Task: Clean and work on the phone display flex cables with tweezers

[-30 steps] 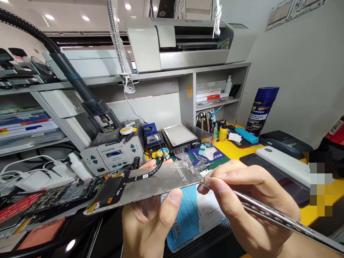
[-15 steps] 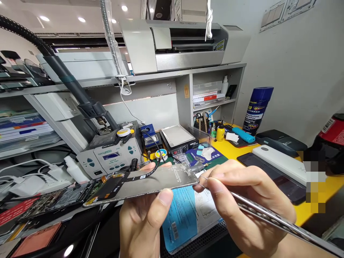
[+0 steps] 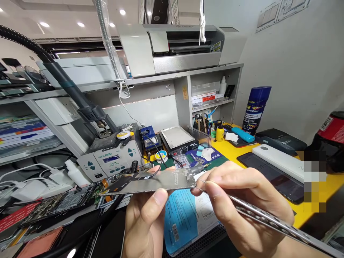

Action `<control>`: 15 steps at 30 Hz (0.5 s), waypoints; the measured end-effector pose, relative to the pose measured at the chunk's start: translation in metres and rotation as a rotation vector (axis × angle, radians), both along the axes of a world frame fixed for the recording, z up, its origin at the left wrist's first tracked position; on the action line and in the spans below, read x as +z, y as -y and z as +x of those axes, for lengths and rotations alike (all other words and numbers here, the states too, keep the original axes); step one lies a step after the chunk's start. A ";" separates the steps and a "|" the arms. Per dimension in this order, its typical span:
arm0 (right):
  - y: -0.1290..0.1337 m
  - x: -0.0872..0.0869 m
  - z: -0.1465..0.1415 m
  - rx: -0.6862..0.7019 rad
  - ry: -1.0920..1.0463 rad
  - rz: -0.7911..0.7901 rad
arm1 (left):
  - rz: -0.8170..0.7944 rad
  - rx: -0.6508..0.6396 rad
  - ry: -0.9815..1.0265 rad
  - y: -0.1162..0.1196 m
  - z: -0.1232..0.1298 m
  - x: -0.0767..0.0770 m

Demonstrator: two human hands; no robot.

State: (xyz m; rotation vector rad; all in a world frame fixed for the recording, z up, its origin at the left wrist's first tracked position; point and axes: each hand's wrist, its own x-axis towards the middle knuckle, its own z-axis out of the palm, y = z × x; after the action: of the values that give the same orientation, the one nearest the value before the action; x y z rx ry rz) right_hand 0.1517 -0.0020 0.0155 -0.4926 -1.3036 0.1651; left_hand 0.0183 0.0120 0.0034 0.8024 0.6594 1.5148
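Observation:
A thin phone screen, its grey metal back facing up, lies nearly level in front of me. My left hand grips it from below, thumb on the near edge and fingertips behind the far edge. A dark flex cable runs along the screen's left part. Between thumb and fingers my right hand pinches metal tweezers with perforated arms. Their fine tips are at the screen's right corner; whether they hold anything there is too small to tell. Below the hands lies a blue and white packet.
Phone parts and circuit boards lie at the left, before a soldering station. Behind are a small heating plate and a yellow bottle. At the right are a dark phone, a white power bank and a spray can.
The screen has tilted flatter, showing less of its back, and its left end has risen. My left hand has turned slightly with it. The tweezers stay at the right corner.

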 end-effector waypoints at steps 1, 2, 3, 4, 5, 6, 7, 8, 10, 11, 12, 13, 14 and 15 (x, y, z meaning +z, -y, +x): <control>0.000 0.000 0.000 -0.001 0.006 0.001 | -0.008 -0.017 0.003 0.000 0.000 0.000; 0.000 -0.001 0.000 -0.001 0.011 0.002 | -0.012 -0.033 0.007 0.000 -0.001 0.000; 0.000 -0.001 0.000 0.001 0.012 -0.006 | -0.022 -0.052 0.011 0.000 -0.001 0.000; 0.000 -0.001 0.001 0.004 0.008 -0.015 | -0.035 -0.069 0.019 0.000 -0.002 0.000; 0.000 -0.002 0.001 0.013 0.005 -0.022 | -0.053 -0.081 0.029 0.000 -0.002 0.000; 0.000 -0.002 0.001 0.025 0.001 -0.023 | -0.072 -0.094 0.040 -0.001 -0.003 -0.001; 0.000 -0.001 0.001 0.040 0.000 -0.016 | -0.091 -0.101 0.052 -0.001 -0.004 -0.001; 0.000 -0.001 0.001 0.051 0.000 -0.004 | -0.114 -0.109 0.061 -0.002 -0.005 -0.002; 0.001 0.000 0.002 0.064 0.023 0.017 | -0.145 -0.118 0.072 -0.002 -0.007 -0.004; 0.001 0.001 0.003 0.065 0.035 0.015 | -0.152 -0.117 0.077 -0.002 -0.007 -0.004; 0.001 0.001 0.003 0.066 0.047 0.003 | -0.152 -0.113 0.084 -0.002 -0.008 -0.005; 0.002 0.001 0.004 0.067 0.059 -0.011 | -0.150 -0.112 0.094 -0.002 -0.008 -0.005; 0.002 0.001 0.004 0.072 0.068 -0.021 | -0.141 -0.120 0.108 -0.002 -0.007 -0.004; 0.002 0.001 0.005 0.078 0.072 -0.021 | -0.131 -0.138 0.126 -0.002 -0.007 -0.003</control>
State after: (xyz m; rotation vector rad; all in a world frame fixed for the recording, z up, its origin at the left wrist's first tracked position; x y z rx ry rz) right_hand 0.1565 -0.0038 0.0162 -0.4693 -1.3940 0.2273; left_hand 0.0114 0.0143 -0.0001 0.6340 0.5909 1.3700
